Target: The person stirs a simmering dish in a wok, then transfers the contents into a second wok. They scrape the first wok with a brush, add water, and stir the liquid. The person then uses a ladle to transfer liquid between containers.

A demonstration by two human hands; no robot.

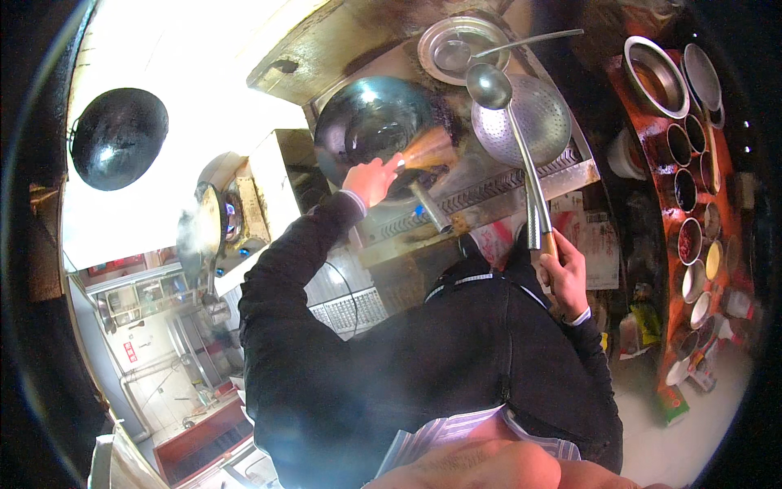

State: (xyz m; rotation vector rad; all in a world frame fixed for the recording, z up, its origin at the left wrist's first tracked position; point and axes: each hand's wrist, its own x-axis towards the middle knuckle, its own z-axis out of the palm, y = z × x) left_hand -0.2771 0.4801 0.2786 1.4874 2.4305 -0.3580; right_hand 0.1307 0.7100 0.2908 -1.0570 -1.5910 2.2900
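My left hand (371, 181) grips a bamboo wok brush (427, 151) at the near right rim of a dark wok (348, 125). The brush's splayed bristles look blurred and reach over the rim. Shiny wet patches show inside the wok, and its tubular metal handle (431, 209) points towards me. Around the wooden handle of a long steel ladle (522, 137), my right hand (565, 275) is closed. The ladle's bowl (487, 84) is above a round perforated strainer (547, 119), whose metal handle (533, 223) runs beside the ladle's shaft.
Behind the strainer stands a metal basin (427, 52) with a second ladle (528, 43) across it. A slotted drain (489, 188) edges the stove. Leftward, a steaming pan (211, 220) sits by a flame (230, 214); another wok (119, 139) is beyond. Seasoning containers (690, 241) line a reddish counter (657, 159).
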